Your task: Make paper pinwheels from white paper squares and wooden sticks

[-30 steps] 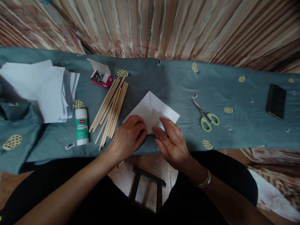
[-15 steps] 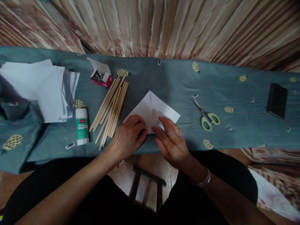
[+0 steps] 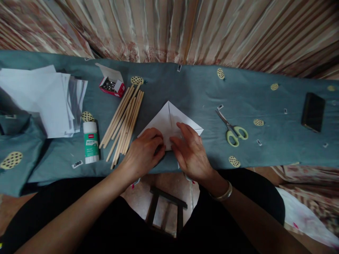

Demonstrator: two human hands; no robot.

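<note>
A folded sheet of white paper (image 3: 166, 118) lies on the cloth in front of me, its pointed corner facing away and crease lines running from it. My left hand (image 3: 146, 150) rests on its near left part with fingers curled and thumb pressed in, gripping the paper; the fingertips are partly hidden. On the near right part lies my right hand (image 3: 190, 151), its fingers stretched out and apart over the surface. Both hands cover much of the near edge. A bracelet circles my right wrist.
Left of the paper are wooden sticks (image 3: 124, 123), a glue stick (image 3: 91, 143), an open box of small metal pieces (image 3: 112, 84) and a stack of white paper (image 3: 39, 98). Green-handled scissors (image 3: 232, 130) and a black phone (image 3: 313, 112) lie to the right. A curtain (image 3: 159, 31) hangs behind.
My right hand has slid slightly away from me and left over the paper, its fingers flatter. My left hand stays in nearly the same place.
</note>
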